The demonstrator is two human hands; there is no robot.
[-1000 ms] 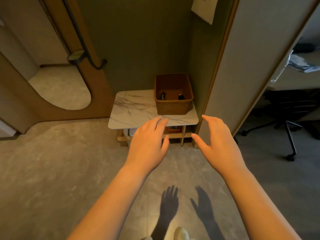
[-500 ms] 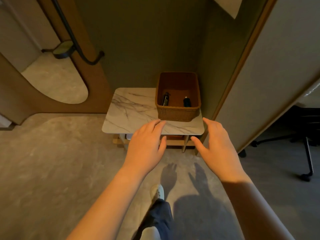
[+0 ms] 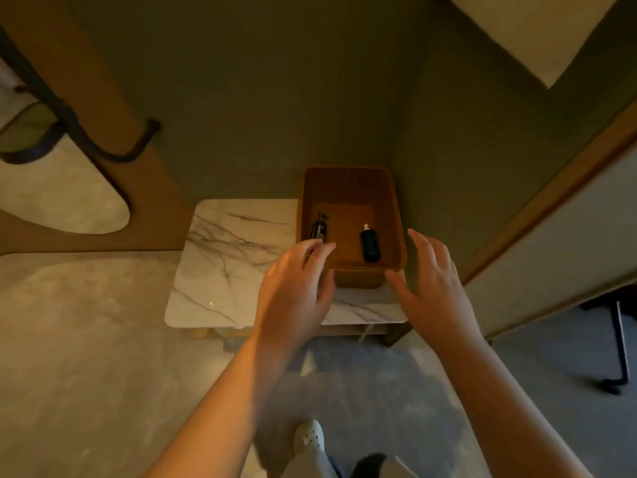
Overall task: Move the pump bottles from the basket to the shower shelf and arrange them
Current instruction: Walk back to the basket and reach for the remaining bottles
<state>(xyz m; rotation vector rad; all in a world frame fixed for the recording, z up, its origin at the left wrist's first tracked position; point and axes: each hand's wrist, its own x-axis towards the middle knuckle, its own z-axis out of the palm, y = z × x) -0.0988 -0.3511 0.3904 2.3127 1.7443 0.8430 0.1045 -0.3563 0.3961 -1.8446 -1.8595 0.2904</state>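
Note:
A brown woven basket [image 3: 393, 201] stands on the right end of a low marble-topped table [image 3: 227, 257]. Two dark pump bottles lie inside it: one at the left [image 3: 319, 228] with a black pump head, one at the right [image 3: 369, 243] with a pale tip. My left hand [image 3: 296, 291] hovers open over the basket's near left corner, fingertips close to the left bottle. Just off the basket's near right corner, my right hand [image 3: 434, 288] is spread open and holds nothing.
The table sits in a corner of olive-green walls. A wooden-framed curved opening with a black hooked bar [image 3: 113, 146] is at the left. A pale panel edged in wood [image 3: 558, 236] rises on the right, with a chair base [image 3: 617, 360] beyond it. My shoe [image 3: 308, 436] shows below.
I have stepped closer, so the table and basket now lie nearer and lower in view. Both hands have reached forward to the basket's near edge, and both bottles show fully.

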